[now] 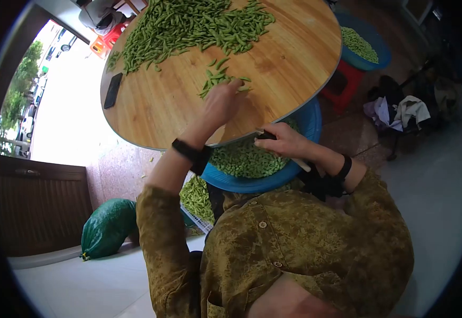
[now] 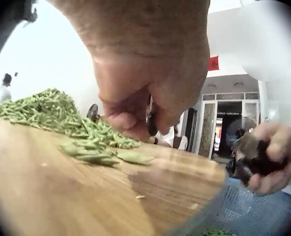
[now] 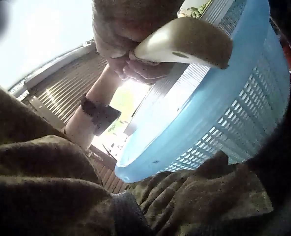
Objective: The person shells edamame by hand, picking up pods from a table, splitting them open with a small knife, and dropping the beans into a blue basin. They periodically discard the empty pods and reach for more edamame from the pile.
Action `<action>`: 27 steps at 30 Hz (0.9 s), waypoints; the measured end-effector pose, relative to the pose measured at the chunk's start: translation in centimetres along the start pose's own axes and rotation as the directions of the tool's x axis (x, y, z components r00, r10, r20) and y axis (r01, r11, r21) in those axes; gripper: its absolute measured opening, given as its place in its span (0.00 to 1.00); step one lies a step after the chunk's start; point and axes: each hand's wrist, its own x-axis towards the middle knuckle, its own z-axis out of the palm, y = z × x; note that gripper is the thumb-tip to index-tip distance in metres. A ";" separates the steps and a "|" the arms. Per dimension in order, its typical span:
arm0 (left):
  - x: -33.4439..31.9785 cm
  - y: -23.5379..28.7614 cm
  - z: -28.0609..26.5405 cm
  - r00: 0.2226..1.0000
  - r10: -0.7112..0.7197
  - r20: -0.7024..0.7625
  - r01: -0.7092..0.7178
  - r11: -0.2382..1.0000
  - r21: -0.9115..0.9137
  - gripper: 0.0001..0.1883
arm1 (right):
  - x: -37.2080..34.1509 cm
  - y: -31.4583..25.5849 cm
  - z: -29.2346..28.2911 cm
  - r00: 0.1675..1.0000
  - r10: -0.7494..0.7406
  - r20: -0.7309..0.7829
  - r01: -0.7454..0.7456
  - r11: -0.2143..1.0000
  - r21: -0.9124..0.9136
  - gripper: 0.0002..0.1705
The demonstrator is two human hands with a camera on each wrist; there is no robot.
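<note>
Over a small cluster of green bean pods (image 1: 213, 79) on the round wooden table, my left hand (image 1: 224, 100) reaches down with bent fingers. Its fingertips are right at the pods, and I cannot tell whether they pinch one. My right hand (image 1: 286, 140) grips a tool with a curved cream handle (image 3: 184, 42); the handle's end sticks out behind the palm. Something black (image 2: 246, 169) shows at this hand's fingers. Just below the hand, shelled green beans (image 1: 252, 159) lie in a blue plastic basket (image 1: 231, 185) at the table's edge.
A large heap of pods (image 1: 188, 29) covers the table's far side, near a black phone (image 1: 113, 91). At right, a blue basin (image 1: 376, 63) of beans stands on a red stool (image 1: 347, 87). A green sack (image 1: 106, 228) and more pods (image 1: 195, 199) are low at left.
</note>
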 end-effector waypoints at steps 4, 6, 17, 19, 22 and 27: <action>1.9 -1.4 2.8 0.995 -0.080 0.063 0.064 0.973 0.222 0.10 | -0.6 0.1 -0.4 0.998 -0.055 -0.032 0.059 0.988 0.141 0.11; 1.5 -2.3 2.7 0.990 -0.132 0.050 0.120 0.973 0.196 0.11 | -0.9 0.0 -0.7 0.995 -0.075 -0.065 0.085 0.980 0.180 0.11; -5.0 -0.3 -0.7 0.842 -0.524 0.129 0.443 0.536 -0.719 0.05 | 1.3 -0.4 -0.8 0.994 0.010 -0.106 0.060 0.770 0.635 0.13; -6.0 0.5 -0.4 0.837 -0.506 0.207 0.433 0.382 -0.816 0.05 | 1.4 -0.8 -0.5 0.998 -0.015 -0.055 0.048 0.742 0.668 0.14; -6.8 0.9 0.6 0.818 -0.488 0.303 0.466 0.255 -0.847 0.07 | 1.5 -1.1 -0.1 0.998 -0.062 0.025 0.026 0.708 0.705 0.16; -7.3 1.6 0.8 0.849 -0.443 0.289 0.443 0.298 -0.846 0.05 | 1.3 -1.3 0.4 0.994 -0.063 0.094 -0.026 0.680 0.733 0.16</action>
